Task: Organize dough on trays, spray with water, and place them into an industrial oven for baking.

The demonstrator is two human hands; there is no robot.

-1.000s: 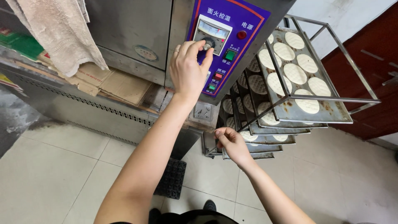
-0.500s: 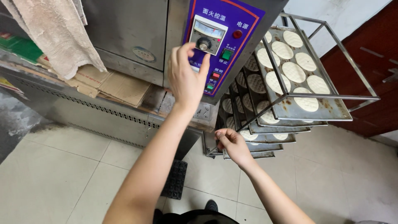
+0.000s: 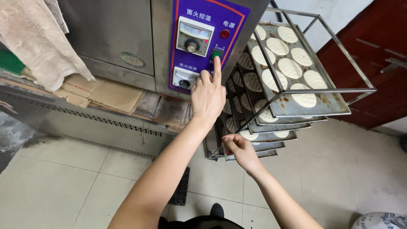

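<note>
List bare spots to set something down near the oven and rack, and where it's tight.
Free: floor tiles left of the left hand's forearm; floor right of the tray rack. Crowded: ledge under the oven holds cardboard; every visible tray carries dough rounds.

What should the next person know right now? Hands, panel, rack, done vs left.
Left hand: index finger up on the green button of the purple control panel; holds nothing.
Right hand: at the lower front corner of the metal rack, fingers pinched at the frame.
Rack stands beside the oven; its trays hold flat round dough pieces, pale.
Done: trays loaded on the rack.
Left: trays not in the oven; whether the button is pressed cannot be told.
</note>
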